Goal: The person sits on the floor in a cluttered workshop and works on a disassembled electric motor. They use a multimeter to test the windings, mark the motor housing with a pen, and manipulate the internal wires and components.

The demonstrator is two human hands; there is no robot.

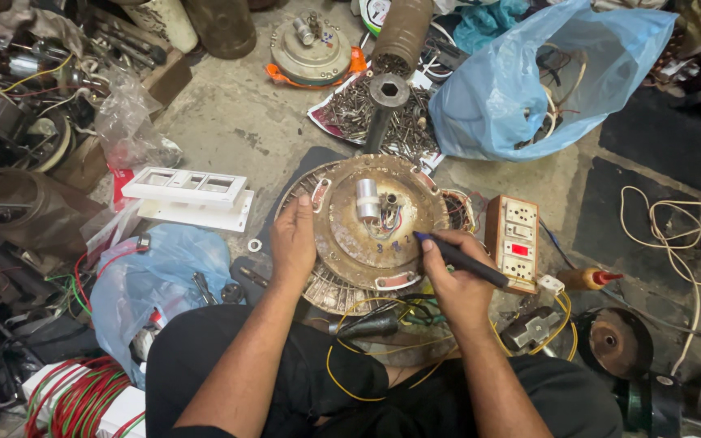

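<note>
**Probe tip at the motor's four o'clock edge**

We see the rusty fan motor (371, 223) lying flat before our knees. Our right hand (456, 280) is closed around a black probe (460, 259), its long axis running from four o'clock toward ten. Our left hand (294, 239) rests flat at nine o'clock, gripping nothing.

The round, rust-brown metal fan motor housing (367, 235) lies flat on the concrete floor, face up, with a silver cylindrical capacitor (367, 199) and coloured wires at its centre. The slim black probe tool (460, 259) rests tip-down on its right rim.
</note>
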